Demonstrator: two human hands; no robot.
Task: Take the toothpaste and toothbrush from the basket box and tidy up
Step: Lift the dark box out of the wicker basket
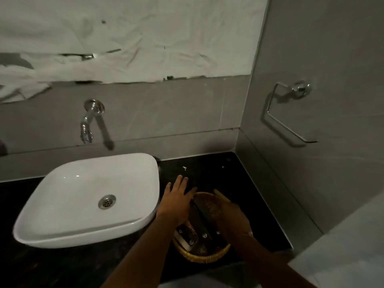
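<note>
A round wicker basket stands on the black counter near its front edge. Several slim dark boxes with small white logos lie in it, and which one holds the toothpaste I cannot tell. My left hand lies flat with fingers spread over the basket's left rim and the far ends of the boxes. My right hand is curled inside the basket's right side. A pale slim stick, like a toothbrush handle, pokes out beyond its fingers over the far rim.
A white basin sits just left of the basket, with a chrome wall tap above it. The black counter runs back to a tiled wall. A chrome holder hangs on the right wall.
</note>
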